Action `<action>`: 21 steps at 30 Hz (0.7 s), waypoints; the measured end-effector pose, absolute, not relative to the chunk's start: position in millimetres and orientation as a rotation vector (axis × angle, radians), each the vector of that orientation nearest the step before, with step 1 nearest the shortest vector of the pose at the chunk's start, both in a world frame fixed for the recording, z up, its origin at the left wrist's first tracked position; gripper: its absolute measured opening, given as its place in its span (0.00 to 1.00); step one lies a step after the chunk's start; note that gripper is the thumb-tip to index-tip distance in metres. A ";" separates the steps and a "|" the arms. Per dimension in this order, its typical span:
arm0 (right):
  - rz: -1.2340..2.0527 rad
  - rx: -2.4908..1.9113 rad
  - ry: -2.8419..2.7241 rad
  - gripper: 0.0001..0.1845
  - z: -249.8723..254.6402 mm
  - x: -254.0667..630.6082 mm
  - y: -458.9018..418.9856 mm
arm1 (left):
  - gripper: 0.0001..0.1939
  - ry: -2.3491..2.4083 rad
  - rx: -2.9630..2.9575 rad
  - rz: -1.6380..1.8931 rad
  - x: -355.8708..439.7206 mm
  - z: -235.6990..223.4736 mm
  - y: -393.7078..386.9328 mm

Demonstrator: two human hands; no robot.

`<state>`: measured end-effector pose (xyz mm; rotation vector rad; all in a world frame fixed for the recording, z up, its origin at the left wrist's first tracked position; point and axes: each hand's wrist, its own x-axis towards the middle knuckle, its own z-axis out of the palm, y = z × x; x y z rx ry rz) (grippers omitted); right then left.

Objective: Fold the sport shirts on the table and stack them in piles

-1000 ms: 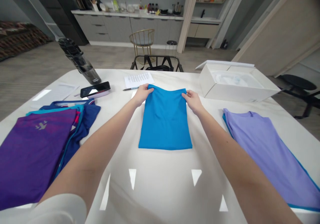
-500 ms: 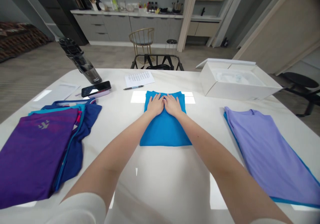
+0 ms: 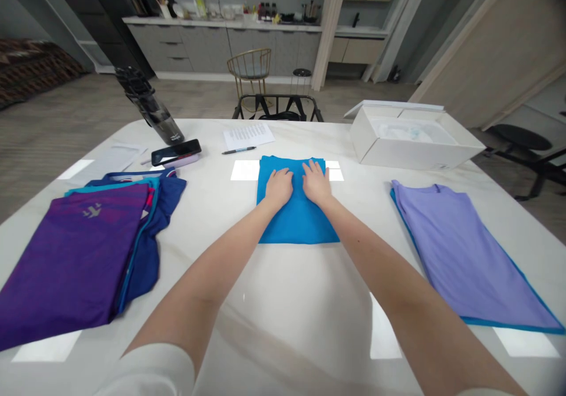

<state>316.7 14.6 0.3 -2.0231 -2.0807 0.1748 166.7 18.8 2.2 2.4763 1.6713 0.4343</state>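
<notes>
A folded blue garment (image 3: pixel 298 222) lies flat on the white table in front of me. My left hand (image 3: pixel 279 188) rests on its left half with the palm down and the fingers stretched forward. On its upper right part lies my right hand (image 3: pixel 316 182), fingers spread. A gap of blue cloth shows between the two hands, and neither grips the fabric. To the left is a pile of folded clothes with a purple shirt (image 3: pixel 84 254) on top. A lilac shirt (image 3: pixel 464 248) lies over a blue one at the right.
Beyond the garment are a printed sheet (image 3: pixel 249 135) and a pen (image 3: pixel 239 150). A phone (image 3: pixel 175 152) and a dark bottle (image 3: pixel 154 110) stand at the back left. An open white box (image 3: pixel 411 142) occupies the back right. A black-framed chair (image 3: pixel 278 107) is behind the table.
My hands have moved apart across the blue garment; before, their fingertips met near its middle. The right hand has shifted to the right. The camera view has shifted slightly.
</notes>
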 end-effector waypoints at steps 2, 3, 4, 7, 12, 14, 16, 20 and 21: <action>0.303 -1.972 -2.094 0.30 -0.7 302.5 -4.8 | 0.25 1.701 2.404 0.411 174.5 0.5 -1.7; 0.339 -1.958 -2.096 0.30 -2.3 297.5 -15.4 | 0.25 1.703 2.397 0.413 175.4 -1.4 -11.6; 0.337 -1.946 -2.104 0.30 -4.3 294.6 -26.0 | 0.25 1.695 2.416 0.418 173.9 -3.6 -20.8; 0.228 -1.934 -2.151 0.29 -9.7 298.7 -53.2 | 0.27 1.609 2.536 0.397 157.1 -8.8 -41.5; 0.225 -2.029 -2.135 0.34 -6.7 326.8 -77.1 | 0.30 1.348 2.672 0.280 119.2 -7.1 -58.2; 0.228 -2.070 -2.105 0.35 -2.8 332.0 -84.0 | 0.30 1.379 2.651 0.279 115.6 -4.2 -65.4; 0.191 -2.084 -2.080 0.35 0.0 328.8 -92.0 | 0.30 1.486 2.579 0.281 122.4 -1.1 -75.4; 0.186 -2.029 -2.067 0.32 -1.9 304.2 -112.1 | 0.29 1.672 2.375 0.280 151.3 1.1 -100.6; 0.194 -2.013 -2.074 0.32 -3.7 298.1 -117.7 | 0.29 1.696 2.354 0.292 157.0 0.3 -106.9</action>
